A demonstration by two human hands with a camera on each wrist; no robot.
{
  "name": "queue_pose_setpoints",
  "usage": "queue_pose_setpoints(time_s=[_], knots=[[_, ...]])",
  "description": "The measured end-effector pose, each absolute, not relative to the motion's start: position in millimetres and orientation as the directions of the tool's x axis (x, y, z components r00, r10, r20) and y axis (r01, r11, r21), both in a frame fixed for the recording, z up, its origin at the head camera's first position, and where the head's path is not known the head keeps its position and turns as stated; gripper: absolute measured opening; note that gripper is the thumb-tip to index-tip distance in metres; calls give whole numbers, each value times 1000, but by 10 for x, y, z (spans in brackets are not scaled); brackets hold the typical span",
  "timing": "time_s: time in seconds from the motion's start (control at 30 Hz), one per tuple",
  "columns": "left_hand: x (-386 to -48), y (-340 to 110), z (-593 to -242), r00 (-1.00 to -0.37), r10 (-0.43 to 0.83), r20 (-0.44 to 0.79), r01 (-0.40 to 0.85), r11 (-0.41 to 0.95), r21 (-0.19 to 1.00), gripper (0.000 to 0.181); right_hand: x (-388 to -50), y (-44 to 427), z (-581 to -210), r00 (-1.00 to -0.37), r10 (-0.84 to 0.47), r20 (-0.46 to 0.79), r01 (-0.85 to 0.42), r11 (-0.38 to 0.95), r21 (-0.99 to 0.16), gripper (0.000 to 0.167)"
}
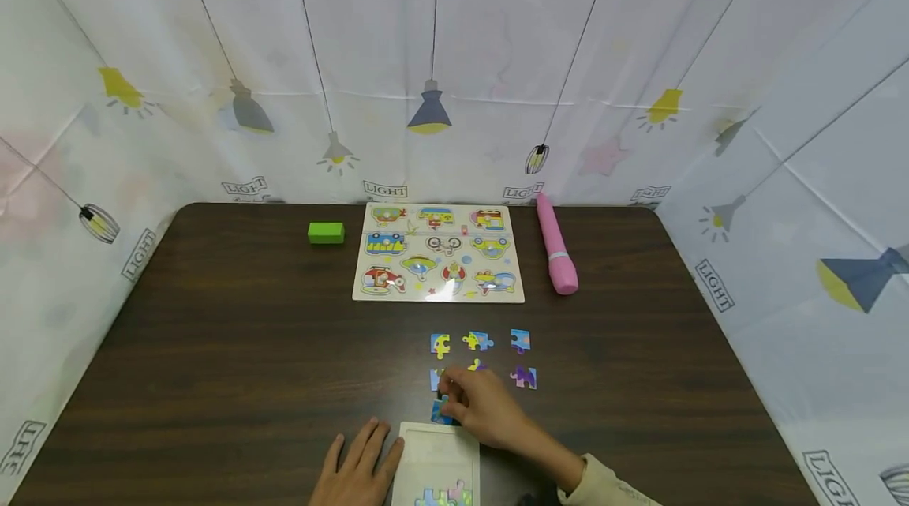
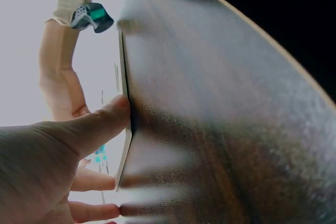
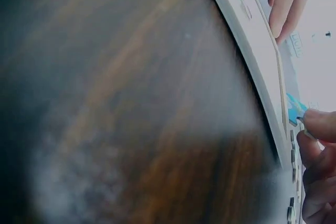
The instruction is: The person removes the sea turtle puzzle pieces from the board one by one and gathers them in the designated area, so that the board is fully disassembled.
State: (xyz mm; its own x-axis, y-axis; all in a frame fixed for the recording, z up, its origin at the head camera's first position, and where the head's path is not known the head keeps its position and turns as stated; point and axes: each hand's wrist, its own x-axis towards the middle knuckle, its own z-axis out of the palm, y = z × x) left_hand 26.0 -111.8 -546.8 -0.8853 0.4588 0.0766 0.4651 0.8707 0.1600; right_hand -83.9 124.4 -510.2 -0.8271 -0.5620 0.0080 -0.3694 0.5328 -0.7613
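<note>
My right hand [image 1: 481, 405] pinches a small puzzle piece [image 3: 306, 126] between thumb and fingertips, held just above the laid-out pieces. Its picture side is mostly hidden by the fingers. Under that hand lies a blue puzzle piece [image 1: 439, 412], at the far edge of a pale puzzle tray [image 1: 436, 455]. Several pastel pieces [image 1: 446, 495] fill the near part of the tray. With fingers spread, my left hand [image 1: 357, 465] rests on the table at the tray's left side, and its thumb [image 2: 113, 113] touches the tray's edge.
Beyond the tray, loose puzzle pieces lie in rows, among them a purple one [image 1: 524, 377] and a yellow-blue one [image 1: 478, 341]. Farther back are a vehicle picture board [image 1: 438, 253], a green block [image 1: 326, 234] and a pink microphone-shaped stick [image 1: 556, 245]. A printed curtain [image 1: 483, 40] surrounds the table.
</note>
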Motion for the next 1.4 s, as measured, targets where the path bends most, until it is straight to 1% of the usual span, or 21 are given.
queue_pose_setpoints(time_s=[0.17,0.3,0.47,0.53,0.63,0.77,0.93,1.0,1.07,1.13,1.23,1.3,1.4], knots=[[266,-1113,-5468,-882,462,93,471,870,144,92,-856,1235,-5128,-834,-551,8,-391,581,-714,15],[256,-1112,-5436,-886,460,54,462,871,164,94,-867,1222,-5104,-844,-535,31,-420,624,-659,14],[237,-1118,-5385,-890,454,-28,439,873,214,99,-827,1206,-5083,-835,-547,52,-479,679,-557,14],[232,-1120,-5379,-891,453,-37,435,873,223,99,-806,1200,-5088,-831,-552,68,-504,696,-512,14],[230,-1120,-5391,-890,457,-17,442,870,218,98,-785,1193,-5106,-826,-556,89,-528,709,-467,15],[236,-1125,-5409,-884,467,15,460,864,206,97,-769,1189,-5132,-818,-567,100,-547,710,-443,15],[236,-1135,-5411,-881,474,3,463,860,213,97,-733,1198,-5093,-815,-568,116,-553,702,-449,17],[238,-1136,-5413,-880,475,1,464,860,214,98,-693,1210,-5043,-803,-586,112,-568,694,-442,18],[240,-1136,-5417,-881,474,3,464,861,209,98,-636,1220,-4990,-765,-637,92,-613,676,-409,20],[243,-1136,-5417,-881,472,3,463,862,205,98,-553,1217,-4939,-703,-710,42,-674,645,-360,24],[245,-1140,-5396,-883,469,-21,455,866,208,99,-423,1191,-4920,-565,-824,-48,-778,551,-303,29],[247,-1144,-5379,-883,468,-45,449,868,215,100,-351,1166,-4943,-479,-873,-91,-825,484,-291,31],[248,-1146,-5372,-883,466,-55,445,869,217,99,-282,1145,-5008,-386,-919,-76,-879,392,-270,31]])
